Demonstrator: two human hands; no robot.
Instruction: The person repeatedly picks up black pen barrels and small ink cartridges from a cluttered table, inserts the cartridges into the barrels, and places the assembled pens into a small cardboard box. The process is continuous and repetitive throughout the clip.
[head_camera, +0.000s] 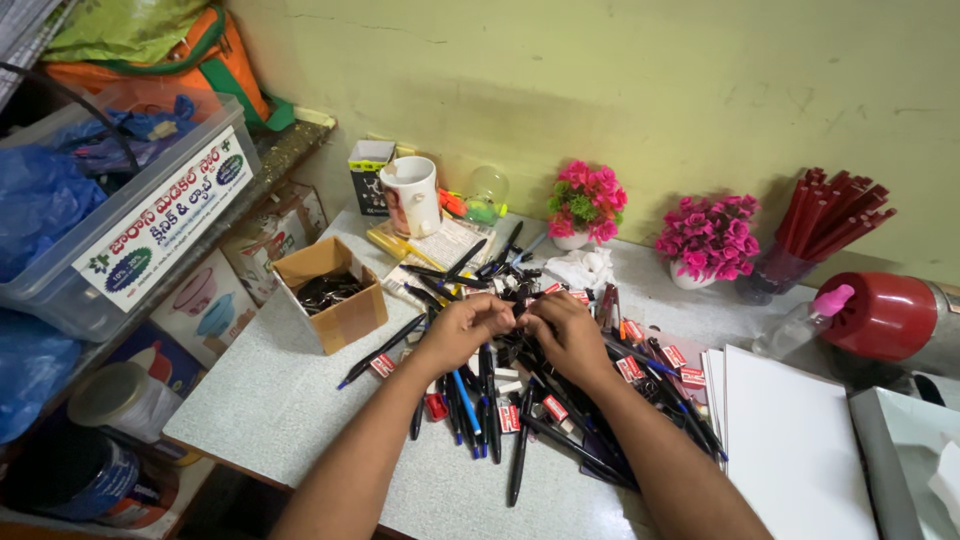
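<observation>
From the head camera, both hands are seen meeting over a heap of dark pens (540, 400) spread on a speckled grey table (280, 400). The left hand (468, 328) is curled narrow, its fingertips pinched against those of the right hand (562, 335), which is likewise closed tight; a small dark piece appears to be gripped between them, though what it is cannot be told. The pens, many bearing red-and-white tags, are piled beneath and around the hands, thickest toward 6 o'clock. At 9 o'clock of the hands an open cardboard box (335, 290) of dark items is set. At 11 o'clock a white mug (412, 195) is placed, at 1 o'clock two pots of pink flowers (650, 220), and at 4 o'clock a stack of white paper (795, 450).
</observation>
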